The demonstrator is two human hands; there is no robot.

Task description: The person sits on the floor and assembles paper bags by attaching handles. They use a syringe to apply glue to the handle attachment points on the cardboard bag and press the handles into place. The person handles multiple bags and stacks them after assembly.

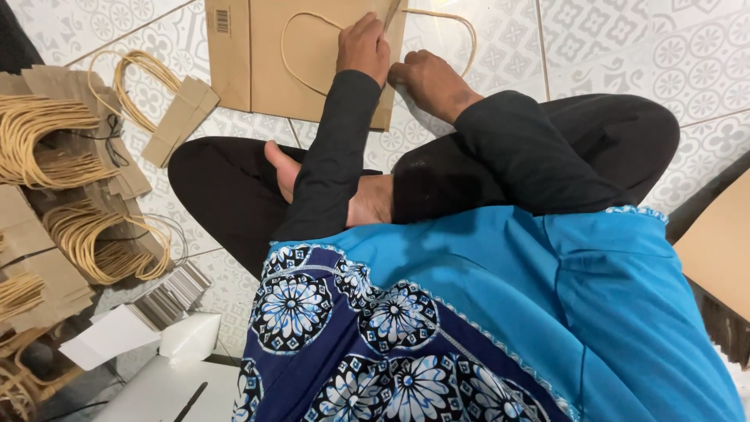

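A flat brown paper bag (266,55) lies on the patterned tile floor in front of my crossed legs, with a cream rope handle (293,55) looping over it. My left hand (363,47) rests on the bag's right part with curled fingers, beside a thin brown strip (390,14) that sticks up at the top edge. My right hand (433,78) presses on the bag's right edge, its fingertips close to the left hand. A second rope loop (461,31) shows just past that edge.
Bundles of brown paper strips with rope handles (55,141) pile up on the left, and a loose handle pair (168,101) lies nearer the bag. A stack of grey strips (176,293) and white boxes (187,336) sit at lower left. Brown cardboard (719,242) lies at right.
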